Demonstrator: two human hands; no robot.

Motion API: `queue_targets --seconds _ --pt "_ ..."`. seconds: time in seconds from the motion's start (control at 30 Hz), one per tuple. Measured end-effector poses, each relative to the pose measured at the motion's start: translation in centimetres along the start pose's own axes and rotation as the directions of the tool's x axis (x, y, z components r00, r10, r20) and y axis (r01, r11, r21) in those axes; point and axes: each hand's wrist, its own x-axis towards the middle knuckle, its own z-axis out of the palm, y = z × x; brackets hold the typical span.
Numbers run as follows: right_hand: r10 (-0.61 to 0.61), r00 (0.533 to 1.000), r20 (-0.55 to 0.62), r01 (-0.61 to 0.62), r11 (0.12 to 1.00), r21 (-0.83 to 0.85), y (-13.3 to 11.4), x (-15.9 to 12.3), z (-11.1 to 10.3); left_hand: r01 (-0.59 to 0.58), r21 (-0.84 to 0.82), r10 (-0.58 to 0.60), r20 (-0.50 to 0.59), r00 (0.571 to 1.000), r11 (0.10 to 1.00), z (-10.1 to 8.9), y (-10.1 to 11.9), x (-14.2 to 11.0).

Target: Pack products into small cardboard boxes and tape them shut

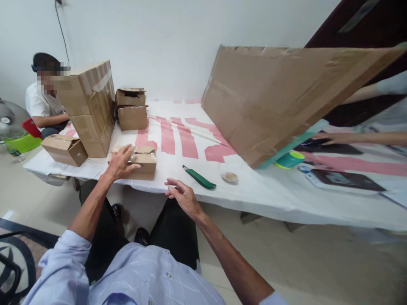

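Note:
My left hand (121, 162) lies on top of a small taped cardboard box (143, 163) at the near edge of the white-covered table (254, 195), fingers spread over its left end. My right hand (182, 195) hovers open at the table's front edge, fingers loosely apart, holding nothing. A green utility knife (199, 177) lies on the cloth just right of that hand. Beyond it sits a small roll of clear tape (229, 177).
A tall stack of cardboard boxes (92, 106) and two smaller stacked boxes (131, 108) stand behind. Another box (64, 149) sits at the left corner. A large flat cardboard sheet (280, 97) is held by another person's hands at right. A seated person (44, 101) is at far left.

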Motion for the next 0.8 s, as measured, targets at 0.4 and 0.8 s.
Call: queue_targets --seconds 0.4,0.8 --pt "-0.194 0.970 -0.145 0.148 0.948 -0.280 -1.4 7.3 3.6 0.305 -0.789 -0.273 0.180 0.945 0.534 5.0 -7.2 -3.9" --pt "-0.037 0.991 -0.130 0.015 0.986 -0.168 1.7 9.2 -2.5 0.193 -0.772 -0.303 0.001 0.953 0.605 10.0 -1.8 -8.2"
